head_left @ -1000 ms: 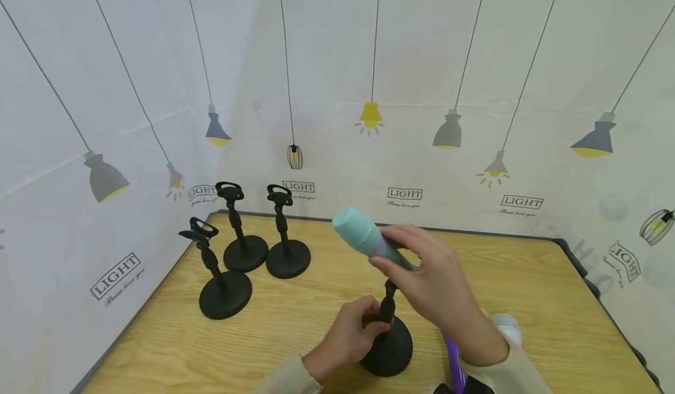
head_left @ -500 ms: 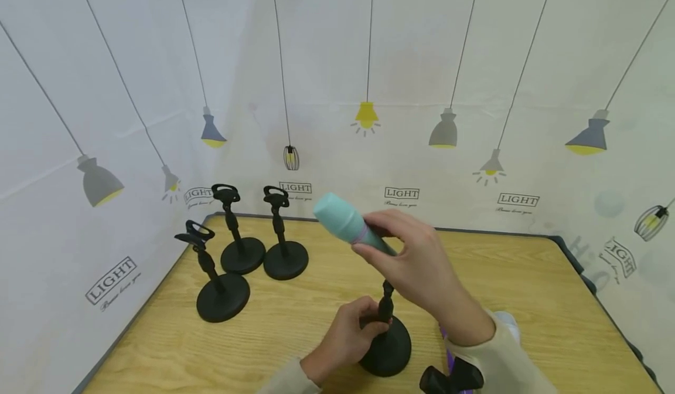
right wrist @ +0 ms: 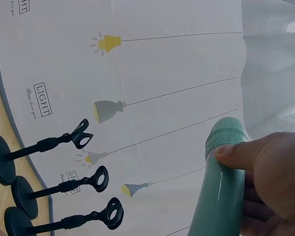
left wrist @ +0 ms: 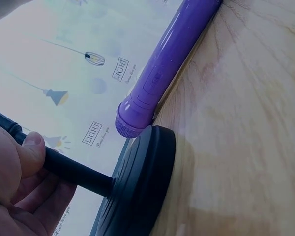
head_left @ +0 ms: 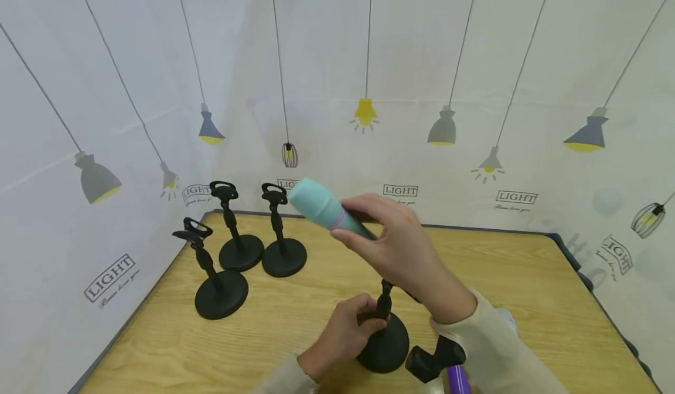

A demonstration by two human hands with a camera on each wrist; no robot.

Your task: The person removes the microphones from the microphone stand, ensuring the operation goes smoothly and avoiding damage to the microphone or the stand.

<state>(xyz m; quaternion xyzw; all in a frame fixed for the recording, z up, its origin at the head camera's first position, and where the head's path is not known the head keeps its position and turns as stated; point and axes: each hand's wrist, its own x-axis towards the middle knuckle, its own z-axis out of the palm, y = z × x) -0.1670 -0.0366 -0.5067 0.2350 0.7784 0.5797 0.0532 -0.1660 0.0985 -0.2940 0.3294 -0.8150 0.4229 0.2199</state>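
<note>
My left hand (head_left: pixel 345 329) grips the stem of a black microphone stand (head_left: pixel 387 347), thumb and fingers around it in the left wrist view. The stand's round base rests on the table. Above it, my right hand (head_left: pixel 403 244) holds a teal microphone (head_left: pixel 316 201) tilted, its head up and to the left. In the right wrist view, the thumb lies near the ring below the microphone's head (right wrist: pixel 226 130). The right hand and forearm hide much of the stand's top in the head view. A purple microphone (left wrist: pixel 162 69) lies beside the stand's base.
Several things stand around: three black microphone stands (head_left: pixel 221 294) with clips sit at the table's back left. A white object (head_left: pixel 507 318) lies partly behind the right sleeve. A black object (head_left: pixel 435 359) shows by that sleeve. A printed lamp-pattern backdrop (head_left: pixel 316 60) borders the table.
My right hand has moved left and slightly up, carrying the teal microphone. My left hand keeps its grip on the stand, nearly still.
</note>
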